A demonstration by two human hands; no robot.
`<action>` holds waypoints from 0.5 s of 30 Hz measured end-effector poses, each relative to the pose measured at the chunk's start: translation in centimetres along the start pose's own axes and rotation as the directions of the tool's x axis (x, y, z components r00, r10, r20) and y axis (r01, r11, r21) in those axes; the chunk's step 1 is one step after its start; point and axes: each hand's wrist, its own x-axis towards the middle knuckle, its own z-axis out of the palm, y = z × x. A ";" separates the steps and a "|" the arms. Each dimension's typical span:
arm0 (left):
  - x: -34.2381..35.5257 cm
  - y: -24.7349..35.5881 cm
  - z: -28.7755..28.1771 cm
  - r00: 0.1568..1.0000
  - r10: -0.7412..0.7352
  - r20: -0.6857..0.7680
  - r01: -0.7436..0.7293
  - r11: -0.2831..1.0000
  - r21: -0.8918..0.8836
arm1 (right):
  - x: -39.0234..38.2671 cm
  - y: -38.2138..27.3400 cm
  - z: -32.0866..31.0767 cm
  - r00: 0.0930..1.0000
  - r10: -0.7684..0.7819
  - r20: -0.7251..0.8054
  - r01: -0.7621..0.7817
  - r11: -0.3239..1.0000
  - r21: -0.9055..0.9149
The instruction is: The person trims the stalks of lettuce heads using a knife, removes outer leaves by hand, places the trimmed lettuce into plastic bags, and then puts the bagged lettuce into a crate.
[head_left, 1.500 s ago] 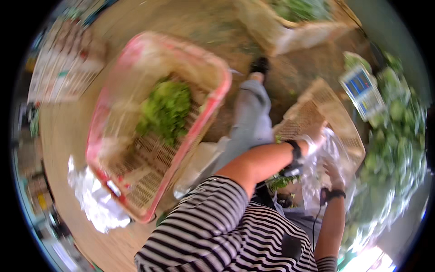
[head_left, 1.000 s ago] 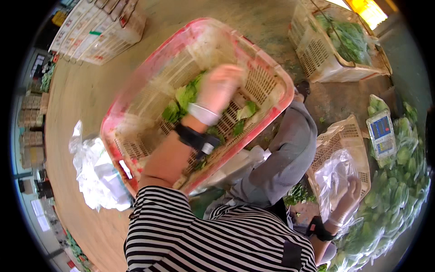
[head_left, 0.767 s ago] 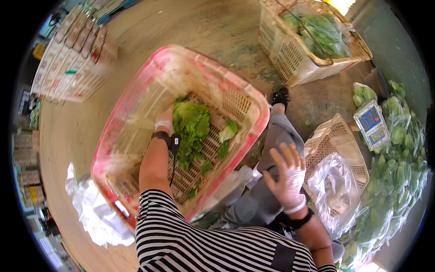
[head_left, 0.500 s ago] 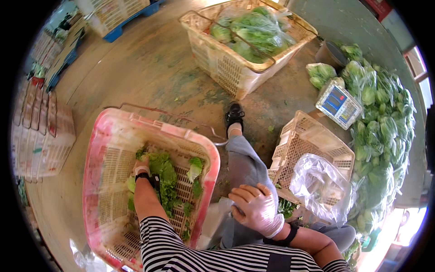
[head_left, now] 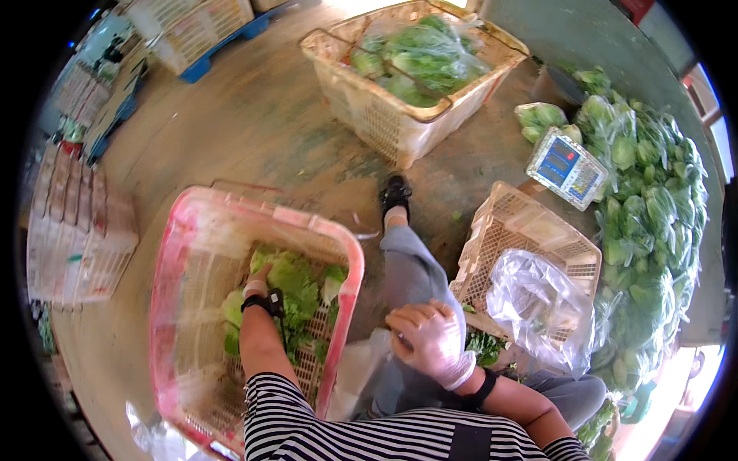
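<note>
My left hand (head_left: 257,283), in a clear glove with a dark wrist strap above it, is down inside the pink-rimmed crate (head_left: 173,253). It is closed on leafy green lettuce (head_left: 296,280), and some of its fingers are hidden. Loose lettuce leaves (head_left: 333,280) lie along the crate's right side. Over my bent knee rests my right hand (head_left: 432,338), also gloved, with its fingers loosely bent and the thumb apart. No object shows in it, though its palm is out of sight.
A tan crate (head_left: 480,250) with a clear plastic bag (head_left: 530,300) stands to my right. Beyond it are a scale (head_left: 567,169) and a heap of bagged lettuce (head_left: 642,223). Ahead sits a crate of bagged greens (head_left: 369,123). Stacked crates (head_left: 81,230) stand at left.
My left hand has moved slightly right within the crate, and the lettuce beside it has shifted. The pink-rimmed crate looks slightly turned. My right hand's fingers have drawn in a little over the knee.
</note>
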 end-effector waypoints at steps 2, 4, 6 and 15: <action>-4.6 -1.6 0.0 0.960 0.277 -0.041 -0.278 0.926 -0.254 | -0.5 -0.1 -0.3 0.998 -0.021 -0.060 0.021 1.000 -0.003; -9.8 -1.1 -0.2 0.843 0.461 -0.278 -0.528 0.810 -0.255 | -1.2 0.5 -0.2 0.991 -0.068 -0.114 0.070 0.997 0.017; -15.8 0.0 -0.7 0.724 0.550 -0.416 -0.676 0.685 -0.271 | -1.9 1.1 -0.6 0.984 -0.094 -0.150 0.099 0.995 0.026; -42.8 3.3 -4.4 0.198 0.979 0.037 -0.856 0.192 -0.480 | -6.2 -4.2 -11.9 0.966 -0.062 -0.250 0.159 0.907 0.390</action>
